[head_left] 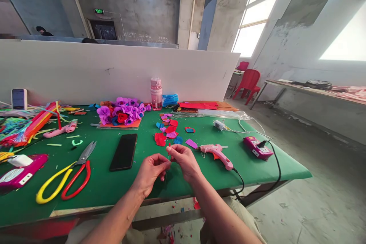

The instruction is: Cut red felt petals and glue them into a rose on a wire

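Observation:
My left hand [151, 170] and my right hand [185, 160] meet over the front edge of the green table, fingertips almost touching. Both are closed in a pinch on a thin wire stem, which carries a small red piece [169, 147] at its top. The fingers hide most of the stem. Just beyond them lie loose red petals [160, 139], blue petals [177, 140] and purple petals [191, 143]. To the right of my right hand rests a pink glue gun [215, 151], its nozzle pointing left. A black phone [124, 152] lies flat to the left.
Scissors [81, 164] with yellow and red handles lie at the left. Finished paper flowers [122, 110] and a pink bottle [156, 93] stand near the white partition [114, 61]. A power strip [257, 148] with trailing cables sits at the right; another pink glue gun [61, 129] is at left.

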Demonstrator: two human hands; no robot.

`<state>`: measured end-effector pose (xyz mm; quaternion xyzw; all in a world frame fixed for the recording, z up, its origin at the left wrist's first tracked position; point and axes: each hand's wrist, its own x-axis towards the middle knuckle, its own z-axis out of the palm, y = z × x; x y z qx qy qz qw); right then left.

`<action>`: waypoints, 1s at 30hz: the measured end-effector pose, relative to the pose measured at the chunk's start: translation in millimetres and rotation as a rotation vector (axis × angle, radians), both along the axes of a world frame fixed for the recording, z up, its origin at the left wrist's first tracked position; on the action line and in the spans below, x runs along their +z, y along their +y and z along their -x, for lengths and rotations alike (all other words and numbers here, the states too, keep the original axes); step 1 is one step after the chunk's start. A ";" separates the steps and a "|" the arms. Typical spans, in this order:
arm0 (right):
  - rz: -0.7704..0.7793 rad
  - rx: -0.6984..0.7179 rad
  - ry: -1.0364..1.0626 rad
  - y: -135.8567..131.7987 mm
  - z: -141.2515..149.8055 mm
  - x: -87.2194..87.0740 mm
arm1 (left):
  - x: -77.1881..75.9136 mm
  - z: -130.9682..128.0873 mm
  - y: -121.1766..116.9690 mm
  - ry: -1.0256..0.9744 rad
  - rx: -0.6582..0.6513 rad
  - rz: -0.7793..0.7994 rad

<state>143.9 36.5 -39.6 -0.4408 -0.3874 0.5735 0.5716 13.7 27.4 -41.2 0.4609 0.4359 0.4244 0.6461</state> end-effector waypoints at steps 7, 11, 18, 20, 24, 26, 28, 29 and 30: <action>-0.049 -0.041 -0.078 0.1 -1.3 1.0 | -4.8 0.4 0.5 0.016 -0.027 -0.016; -0.047 -0.051 -0.074 2.4 -5.2 2.3 | -2.3 0.0 0.8 -0.059 -0.017 0.040; -0.100 0.059 -0.156 1.1 -6.2 -1.8 | 0.1 3.8 2.6 -0.127 -0.002 0.101; -0.109 0.065 -0.178 -1.5 -2.1 -1.9 | -0.5 3.8 2.3 -0.137 0.007 0.090; -0.130 -0.012 -0.264 -5.0 4.7 -1.7 | -2.7 3.1 2.3 -0.142 0.051 0.057; -0.139 -0.032 -0.294 -5.3 6.4 -2.9 | -3.8 3.3 2.8 -0.131 0.065 0.045; -0.157 -0.045 -0.326 -5.2 7.6 -4.3 | -4.9 3.7 3.5 -0.119 0.073 0.033; -0.168 -0.055 -0.349 -5.3 8.1 -4.8 | -5.4 3.9 3.8 -0.116 0.075 0.027; -0.182 -0.067 -0.377 -5.5 8.5 -4.8 | -6.0 4.1 4.2 -0.114 0.076 0.021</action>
